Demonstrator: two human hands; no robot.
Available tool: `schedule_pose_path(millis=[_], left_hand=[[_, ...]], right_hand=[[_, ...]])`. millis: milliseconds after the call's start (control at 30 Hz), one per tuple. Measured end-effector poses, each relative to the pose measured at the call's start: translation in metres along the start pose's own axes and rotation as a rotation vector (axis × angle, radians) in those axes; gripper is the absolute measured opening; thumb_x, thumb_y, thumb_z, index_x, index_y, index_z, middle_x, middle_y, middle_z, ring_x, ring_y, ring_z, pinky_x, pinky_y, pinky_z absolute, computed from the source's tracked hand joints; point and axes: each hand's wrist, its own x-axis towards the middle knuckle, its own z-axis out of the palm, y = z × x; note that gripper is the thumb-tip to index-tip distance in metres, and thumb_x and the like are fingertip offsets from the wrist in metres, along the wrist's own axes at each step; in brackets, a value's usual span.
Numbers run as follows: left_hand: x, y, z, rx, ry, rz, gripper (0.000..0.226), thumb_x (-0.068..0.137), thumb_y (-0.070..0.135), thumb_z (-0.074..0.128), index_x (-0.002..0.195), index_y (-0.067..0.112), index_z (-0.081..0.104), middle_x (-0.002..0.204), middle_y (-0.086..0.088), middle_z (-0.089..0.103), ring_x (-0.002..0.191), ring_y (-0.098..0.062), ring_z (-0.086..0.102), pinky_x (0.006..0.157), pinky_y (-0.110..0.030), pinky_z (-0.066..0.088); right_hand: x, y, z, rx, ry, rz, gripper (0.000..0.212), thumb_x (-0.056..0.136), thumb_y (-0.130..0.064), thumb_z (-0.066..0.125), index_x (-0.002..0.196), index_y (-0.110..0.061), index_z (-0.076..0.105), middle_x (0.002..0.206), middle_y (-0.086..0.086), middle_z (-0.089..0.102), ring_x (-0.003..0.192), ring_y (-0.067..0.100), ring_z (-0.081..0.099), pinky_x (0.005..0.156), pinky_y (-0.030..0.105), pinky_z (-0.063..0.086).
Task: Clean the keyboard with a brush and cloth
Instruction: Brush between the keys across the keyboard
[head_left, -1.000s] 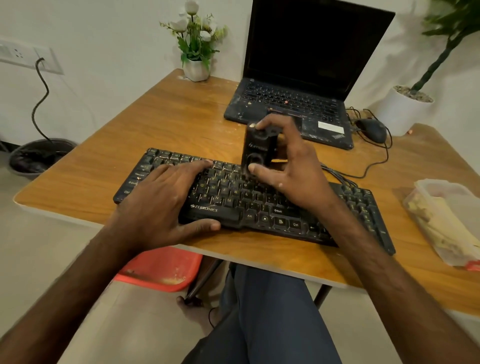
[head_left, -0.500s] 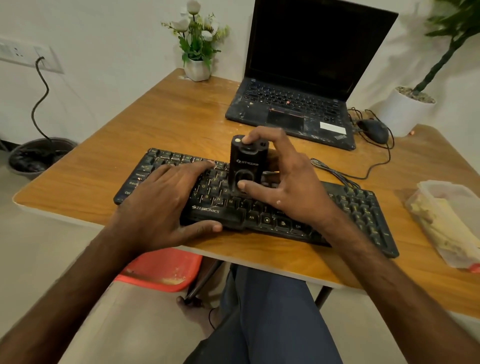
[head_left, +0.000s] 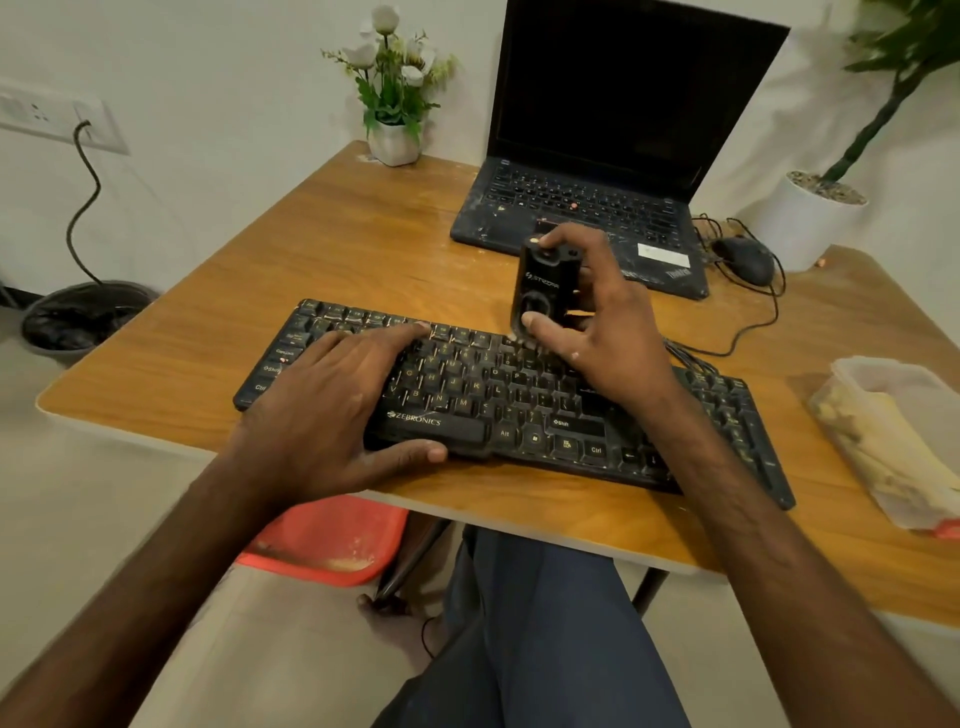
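Holding brush (head_left: 540, 291) upright with right hand (head_left: 608, 343), left hand (head_left: 322, 410) resting on keyboard (head_left: 519, 410)

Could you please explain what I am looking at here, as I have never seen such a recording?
There is no machine: a person wears one wide-angle camera on the head, looking forward and down, so every picture is that same view and the arms enter from below. On a wooden table lies a black keyboard. The left hand rests flat on its left keys, thumb against the front edge. The right hand grips a small black cleaning tool upright, its lower end at the upper key rows; I cannot make out bristles. Behind stand an open laptop with a dark screen, a mouse and a small pot of flowers. At the right sits a clear plastic box holding pale yellow material, perhaps the cloth.
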Motion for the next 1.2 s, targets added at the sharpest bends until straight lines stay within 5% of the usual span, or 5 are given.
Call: schedule_pose_path(millis=[433,567,733,967,1200], left_hand=[[0.0,0.0,0.002,-0.004,-0.005,-0.013,0.106,0.083,0.088,0.04,0.156,0.011,0.026,0.146,-0.008,0.052,0.132,-0.019,0.047,0.115,-0.044,0.035],[0.001,-0.001,0.002,-0.01,0.01,-0.001,0.105,0.083,0.087,0.041,0.155,0.012,0.026,0.146,-0.008,0.052,0.133,-0.018,0.046,0.114,-0.039,0.033],[0.0,-0.001,0.002,-0.001,0.017,0.0,0.106,0.083,0.087,0.041,0.155,0.011,0.027,0.145,-0.008,0.052,0.133,-0.018,0.047,0.115,-0.038,0.031],[0.0,-0.002,0.003,-0.011,0.021,-0.013,0.108,0.082,0.089,0.041,0.156,0.012,0.023,0.146,-0.008,0.051,0.132,-0.016,0.046,0.118,-0.041,0.032],[-0.003,-0.008,-0.008,-0.118,0.138,-0.051,0.088,0.095,0.073,0.031,0.157,0.011,0.021,0.158,-0.006,0.036,0.142,-0.015,0.036,0.122,-0.052,0.021]], right_hand=[[-0.025,0.006,-0.024,-0.131,0.105,0.077,0.065,0.086,-0.016,0.075,0.138,-0.026,0.039,0.125,0.002,0.059,0.101,0.013,0.066,0.068,0.023,0.061],[-0.045,-0.01,-0.022,0.137,0.017,0.094,0.065,0.082,-0.012,0.079,0.131,-0.031,0.042,0.112,-0.01,0.061,0.093,0.007,0.07,0.063,0.024,0.061],[-0.048,-0.004,-0.031,0.004,0.085,0.125,0.065,0.084,-0.014,0.078,0.135,-0.031,0.041,0.108,-0.02,0.055,0.09,0.003,0.068,0.06,0.019,0.059],[-0.044,0.001,-0.022,0.84,0.366,0.428,0.075,0.091,0.0,0.066,0.145,-0.03,0.024,0.113,0.011,0.07,0.101,0.028,0.071,0.065,0.029,0.058],[-0.013,-0.009,-0.001,0.964,0.224,0.508,0.057,0.096,-0.006,0.06,0.141,-0.033,0.037,0.108,0.001,0.071,0.094,0.029,0.074,0.068,0.042,0.062]])
